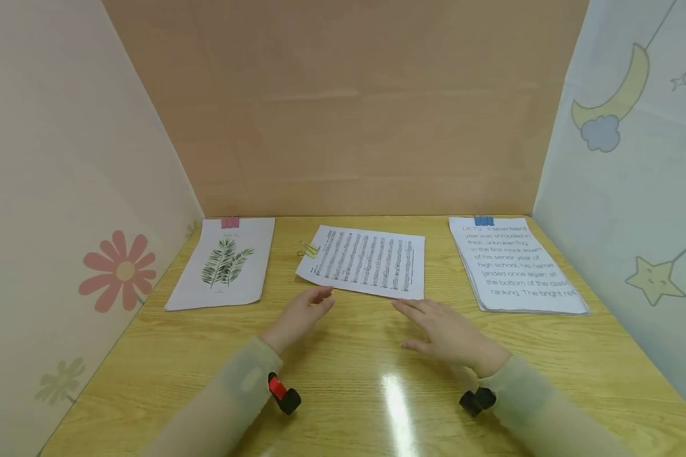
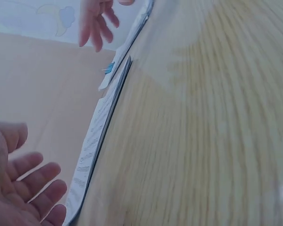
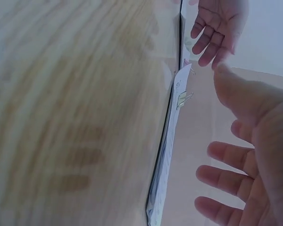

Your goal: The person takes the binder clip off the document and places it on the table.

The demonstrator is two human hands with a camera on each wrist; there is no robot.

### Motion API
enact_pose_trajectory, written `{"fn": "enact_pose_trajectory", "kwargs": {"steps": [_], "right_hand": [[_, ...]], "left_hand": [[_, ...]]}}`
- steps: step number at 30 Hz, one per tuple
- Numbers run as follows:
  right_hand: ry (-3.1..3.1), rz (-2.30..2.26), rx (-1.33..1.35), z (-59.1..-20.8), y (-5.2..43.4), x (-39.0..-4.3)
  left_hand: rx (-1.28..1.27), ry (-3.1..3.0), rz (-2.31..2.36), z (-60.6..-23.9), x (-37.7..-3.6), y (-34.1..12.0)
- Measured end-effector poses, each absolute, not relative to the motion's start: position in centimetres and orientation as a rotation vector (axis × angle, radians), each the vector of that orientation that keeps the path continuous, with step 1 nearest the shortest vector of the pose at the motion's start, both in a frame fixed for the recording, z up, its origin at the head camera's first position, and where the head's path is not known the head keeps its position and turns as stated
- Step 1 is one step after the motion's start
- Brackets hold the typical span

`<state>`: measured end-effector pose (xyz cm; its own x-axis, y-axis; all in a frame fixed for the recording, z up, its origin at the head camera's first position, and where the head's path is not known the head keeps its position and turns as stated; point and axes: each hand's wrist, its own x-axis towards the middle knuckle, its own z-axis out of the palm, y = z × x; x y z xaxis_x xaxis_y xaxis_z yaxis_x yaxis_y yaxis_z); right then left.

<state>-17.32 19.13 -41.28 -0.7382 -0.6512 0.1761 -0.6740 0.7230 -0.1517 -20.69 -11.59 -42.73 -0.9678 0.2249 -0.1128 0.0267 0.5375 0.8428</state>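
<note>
A sheet-music stack [image 1: 366, 260] with a yellow binder clip [image 1: 307, 249] on its left edge lies in the middle of the wooden table [image 1: 343, 381]. My left hand [image 1: 305, 309] hovers just in front of its near left edge, fingers relaxed and holding nothing. My right hand [image 1: 443, 330] hovers near the stack's front right corner, fingers spread, also holding nothing. In the left wrist view my left hand [image 2: 23, 188] is beside the stack's edge [image 2: 92, 150]. The right wrist view shows my right hand [image 3: 247, 165] next to the same stack [image 3: 167, 155] and the clip [image 3: 184, 98].
A stack with a leaf picture [image 1: 224, 268] and a pink clip [image 1: 230, 223] lies at the left. A text stack [image 1: 517, 266] with a blue clip [image 1: 483, 221] lies at the right. Panels wall the table on three sides.
</note>
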Motion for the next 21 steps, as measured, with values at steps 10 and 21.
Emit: {"fn": "enact_pose_trajectory", "kwargs": {"steps": [10, 21], "right_hand": [[-2.868, 0.433, 0.917, -41.9, 18.3, -17.5], [-2.918, 0.52, 0.806, -42.4, 17.8, -19.1]], "left_hand": [[-0.318, 2.34, 2.037, -44.0, -23.1, -11.2], [-0.624, 2.17, 2.263, -44.7, -25.7, -11.9]]}}
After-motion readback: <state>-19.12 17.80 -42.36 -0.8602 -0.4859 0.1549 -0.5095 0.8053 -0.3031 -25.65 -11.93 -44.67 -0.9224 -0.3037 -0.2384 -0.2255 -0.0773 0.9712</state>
